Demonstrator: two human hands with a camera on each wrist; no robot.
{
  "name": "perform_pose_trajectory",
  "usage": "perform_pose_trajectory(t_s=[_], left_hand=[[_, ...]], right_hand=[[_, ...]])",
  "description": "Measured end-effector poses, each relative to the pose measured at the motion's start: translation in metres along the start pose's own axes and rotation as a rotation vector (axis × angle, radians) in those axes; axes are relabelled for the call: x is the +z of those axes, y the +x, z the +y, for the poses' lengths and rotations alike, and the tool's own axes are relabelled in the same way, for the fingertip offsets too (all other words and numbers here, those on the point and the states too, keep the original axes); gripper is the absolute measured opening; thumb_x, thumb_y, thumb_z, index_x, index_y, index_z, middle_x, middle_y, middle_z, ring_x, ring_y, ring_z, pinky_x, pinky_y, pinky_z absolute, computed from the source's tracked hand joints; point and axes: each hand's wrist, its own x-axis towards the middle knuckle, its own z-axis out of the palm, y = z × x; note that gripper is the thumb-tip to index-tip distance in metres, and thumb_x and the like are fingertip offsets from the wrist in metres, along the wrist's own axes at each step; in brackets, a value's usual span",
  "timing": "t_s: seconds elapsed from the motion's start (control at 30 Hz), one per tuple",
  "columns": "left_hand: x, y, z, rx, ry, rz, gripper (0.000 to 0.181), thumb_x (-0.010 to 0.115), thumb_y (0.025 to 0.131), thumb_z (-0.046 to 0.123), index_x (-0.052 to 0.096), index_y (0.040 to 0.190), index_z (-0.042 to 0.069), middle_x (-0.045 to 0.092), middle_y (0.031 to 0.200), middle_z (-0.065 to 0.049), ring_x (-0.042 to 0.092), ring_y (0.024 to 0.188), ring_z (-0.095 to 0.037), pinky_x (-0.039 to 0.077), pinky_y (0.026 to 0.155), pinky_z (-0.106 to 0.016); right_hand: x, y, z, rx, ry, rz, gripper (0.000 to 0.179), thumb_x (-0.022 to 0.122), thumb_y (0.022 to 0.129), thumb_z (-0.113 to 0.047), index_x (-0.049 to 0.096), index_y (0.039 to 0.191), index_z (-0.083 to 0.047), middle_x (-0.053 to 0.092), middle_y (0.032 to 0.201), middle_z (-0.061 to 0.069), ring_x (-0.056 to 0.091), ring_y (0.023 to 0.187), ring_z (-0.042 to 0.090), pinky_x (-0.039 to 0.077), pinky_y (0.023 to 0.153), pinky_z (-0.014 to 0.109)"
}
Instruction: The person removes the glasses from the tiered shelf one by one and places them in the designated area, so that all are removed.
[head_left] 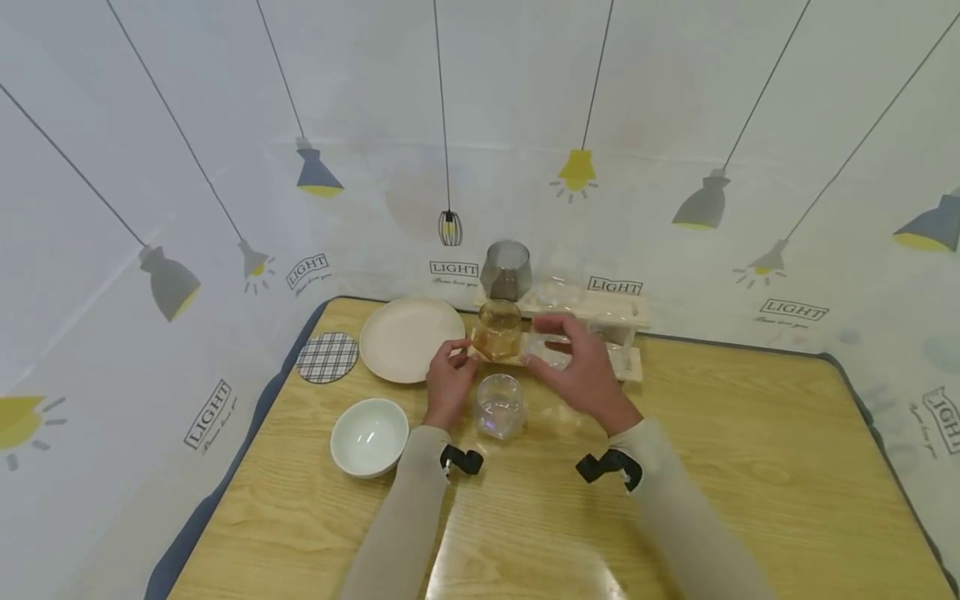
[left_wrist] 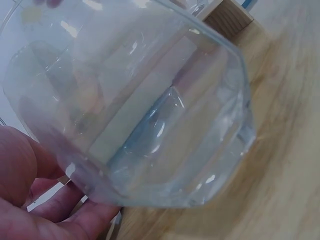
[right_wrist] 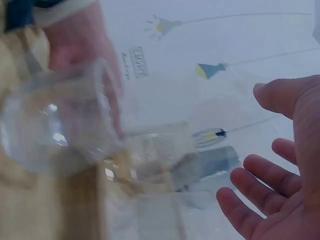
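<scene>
Item, amber glass [head_left: 498, 332]: on the front wooden strip [head_left: 635, 365], between my two hands, behind the clear glass [head_left: 500, 407] that stands on the table [head_left: 750, 467].

Item, my right hand [head_left: 577, 375]: thumb and fingers well apart, nothing held, arched at the amber glass's right side.

Item, my left hand [head_left: 450, 379]: fingers bent, tips by the glass's left side; whether they pinch it, the strip or nothing, I cannot tell.

Handling note: I judge the amber glass is best steadied low, with even pressure from both sides, its base level on the wood. My wrists should pass wide of the clear glass (an easy thing to clip, being so transparent).

Neighbours: grey glass [head_left: 506, 268] behind; plate [head_left: 408, 337] to the left.

Condition of view: in the left wrist view the clear glass fills the foreground and covers my fingertips; the right wrist view is blurred around the glassware. Clear pieces beyond my right hand merge with the wood and wall, so their number is uncertain. The amber glass's lower edge is hard to read.
</scene>
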Motion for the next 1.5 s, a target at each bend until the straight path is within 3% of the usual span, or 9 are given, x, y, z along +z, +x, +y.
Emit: perform_pose_trajectory(t_s=[0.2, 0.5, 0.6, 0.83, 1.0, 1.33, 1.5], left_hand=[[-0.001, 0.001, 0.001, -0.009, 0.043, 0.007, 0.031, 0.073, 0.095, 0.016, 0.071, 0.126, 0.019, 0.081, 0.108, -0.01, 0.072, 0.089, -0.015, 0.053, 0.076, -0.026], [-0.002, 0.0, -0.002, -0.019, 0.051, -0.014, 0.03, 0.073, 0.097, 0.017, 0.07, 0.127, 0.019, 0.081, 0.107, -0.01, 0.072, 0.09, -0.015, 0.053, 0.079, -0.027], [-0.002, 0.0, -0.002, -0.016, 0.054, -0.01, 0.03, 0.073, 0.097, 0.017, 0.07, 0.127, 0.019, 0.081, 0.106, -0.01, 0.071, 0.088, -0.014, 0.052, 0.078, -0.027], [-0.001, 0.002, -0.005, -0.005, 0.075, -0.012, 0.029, 0.073, 0.098, 0.02, 0.07, 0.126, 0.02, 0.082, 0.105, -0.009, 0.071, 0.088, -0.015, 0.053, 0.079, -0.029], [0.001, 0.003, -0.005, 0.019, 0.121, -0.017, 0.029, 0.073, 0.098, 0.021, 0.069, 0.127, 0.02, 0.082, 0.106, -0.008, 0.073, 0.09, -0.016, 0.055, 0.082, -0.033], [0.0, 0.002, 0.001, 0.034, 0.168, 0.006, 0.031, 0.072, 0.097, 0.021, 0.069, 0.128, 0.02, 0.081, 0.11, -0.009, 0.075, 0.099, -0.023, 0.056, 0.093, -0.042], [-0.001, 0.001, -0.001, 0.032, 0.166, 0.007, 0.032, 0.072, 0.097, 0.022, 0.07, 0.129, 0.021, 0.081, 0.11, -0.008, 0.075, 0.099, -0.023, 0.056, 0.093, -0.042]], right_hand=[[-0.03, 0.033, -0.002, 0.0, -0.029, 0.12, 0.056, 0.081, 0.095, -0.025, 0.057, 0.142, -0.007, 0.062, 0.142, 0.012, 0.058, 0.136, 0.03, 0.052, 0.111, 0.05], [-0.05, 0.071, 0.021, 0.148, -0.06, 0.231, 0.069, 0.08, 0.095, -0.034, 0.05, 0.148, -0.002, 0.055, 0.149, 0.021, 0.052, 0.141, 0.036, 0.047, 0.116, 0.052], [-0.051, 0.08, 0.028, 0.207, -0.098, 0.208, 0.077, 0.08, 0.094, -0.04, 0.046, 0.152, -0.002, 0.053, 0.153, 0.019, 0.05, 0.143, 0.035, 0.046, 0.116, 0.052], [-0.055, 0.096, 0.04, 0.338, -0.204, 0.062, 0.097, 0.075, 0.094, -0.055, 0.029, 0.164, -0.007, 0.045, 0.162, 0.019, 0.044, 0.149, 0.035, 0.042, 0.119, 0.056], [-0.056, 0.102, 0.044, 0.378, -0.216, 0.014, 0.095, 0.075, 0.094, -0.055, 0.031, 0.163, -0.008, 0.049, 0.159, 0.02, 0.047, 0.146, 0.039, 0.043, 0.116, 0.058], [-0.057, 0.102, 0.05, 0.376, -0.161, 0.033, 0.093, 0.078, 0.09, -0.059, 0.036, 0.156, -0.009, 0.051, 0.157, 0.016, 0.05, 0.144, 0.043, 0.046, 0.114, 0.059], [-0.059, 0.098, 0.049, 0.385, -0.136, 0.09, 0.095, 0.079, 0.087, -0.062, 0.037, 0.156, -0.012, 0.053, 0.156, 0.011, 0.051, 0.144, 0.04, 0.046, 0.115, 0.056]])
